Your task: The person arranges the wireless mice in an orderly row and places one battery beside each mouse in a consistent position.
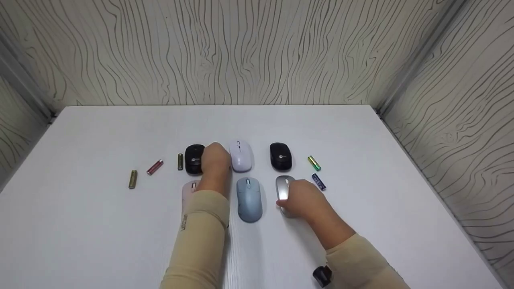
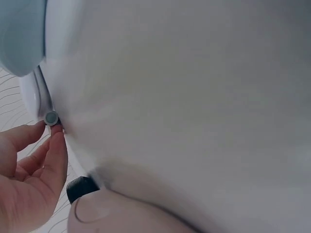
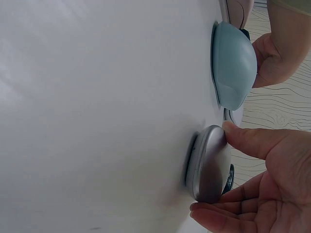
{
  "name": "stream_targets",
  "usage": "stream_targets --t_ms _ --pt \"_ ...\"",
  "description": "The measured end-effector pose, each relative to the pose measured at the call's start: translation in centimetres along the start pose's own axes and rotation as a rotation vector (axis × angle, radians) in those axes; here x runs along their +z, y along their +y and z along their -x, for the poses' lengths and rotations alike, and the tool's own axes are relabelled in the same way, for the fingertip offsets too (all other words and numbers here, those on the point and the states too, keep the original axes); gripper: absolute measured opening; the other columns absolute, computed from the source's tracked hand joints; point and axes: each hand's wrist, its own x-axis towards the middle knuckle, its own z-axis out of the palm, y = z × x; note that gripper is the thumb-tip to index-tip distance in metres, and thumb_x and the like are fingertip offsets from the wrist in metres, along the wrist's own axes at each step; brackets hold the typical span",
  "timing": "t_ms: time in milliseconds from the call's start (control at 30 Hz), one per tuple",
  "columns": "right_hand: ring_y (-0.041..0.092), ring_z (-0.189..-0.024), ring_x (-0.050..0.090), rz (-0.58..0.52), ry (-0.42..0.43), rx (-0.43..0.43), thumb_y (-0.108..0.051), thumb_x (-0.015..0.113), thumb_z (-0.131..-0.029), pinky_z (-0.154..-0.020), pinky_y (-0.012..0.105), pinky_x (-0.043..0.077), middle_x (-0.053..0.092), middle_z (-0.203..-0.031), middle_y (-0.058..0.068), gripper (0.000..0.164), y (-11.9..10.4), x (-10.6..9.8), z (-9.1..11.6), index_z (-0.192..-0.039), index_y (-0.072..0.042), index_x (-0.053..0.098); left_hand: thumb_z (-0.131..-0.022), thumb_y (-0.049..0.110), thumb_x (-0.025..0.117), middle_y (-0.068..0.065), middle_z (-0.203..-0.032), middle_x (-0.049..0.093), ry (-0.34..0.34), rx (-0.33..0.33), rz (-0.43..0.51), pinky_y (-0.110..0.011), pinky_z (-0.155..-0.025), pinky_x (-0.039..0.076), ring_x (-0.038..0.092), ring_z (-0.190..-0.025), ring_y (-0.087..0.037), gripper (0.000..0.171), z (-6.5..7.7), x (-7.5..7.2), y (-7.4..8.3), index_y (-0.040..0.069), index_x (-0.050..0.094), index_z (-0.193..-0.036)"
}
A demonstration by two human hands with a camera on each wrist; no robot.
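My left hand (image 1: 216, 160) is between a black mouse (image 1: 193, 159) and a lavender mouse (image 1: 241, 156). In the left wrist view its thumb and fingers pinch a small battery (image 2: 51, 118), seen end-on; the head view hides it. My right hand (image 1: 306, 199) grips a silver mouse (image 1: 282, 188) by its sides, thumb on one side and fingers on the other. This silver mouse (image 3: 212, 165) appears to rest on the table in the right wrist view. A blue mouse (image 1: 249, 200) lies between the two arms. The left forearm partly covers a pink mouse (image 1: 187, 190).
Another black mouse (image 1: 280, 156) lies beyond the silver one. Left of the mice are a gold battery (image 1: 133, 179), a red battery (image 1: 155, 167) and a dark battery (image 1: 180, 161). A green battery (image 1: 314, 163) and a blue battery (image 1: 319, 182) lie at right. Patterned panels surround the white table (image 1: 100, 241).
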Motion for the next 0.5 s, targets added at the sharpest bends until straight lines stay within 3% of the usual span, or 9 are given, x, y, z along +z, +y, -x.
stream_targets --t_ms 233,500 --pt "0.023 -0.072 0.056 0.003 0.011 -0.009 -0.035 0.074 -0.073 -0.069 0.040 0.046 0.065 -0.087 0.014 0.048 0.04 -0.04 0.11 -0.098 0.004 0.063 -0.086 0.009 0.052 -0.016 -0.109 0.062 -0.026 -0.008 0.026 -0.035 -0.086 0.047 0.056 -0.091 -0.022 0.028 -0.07 -0.13 0.01 -0.003 0.060 -0.109" --pt "0.023 -0.072 0.056 0.000 0.026 -0.029 -0.034 0.074 -0.072 -0.070 0.040 0.046 0.065 -0.085 0.013 0.046 0.05 0.08 0.12 -0.095 0.004 0.064 -0.088 0.015 0.052 -0.016 -0.111 0.062 -0.031 -0.011 0.001 -0.035 -0.087 0.046 0.058 -0.096 -0.023 0.029 0.02 -0.13 0.03 -0.003 0.060 -0.110"
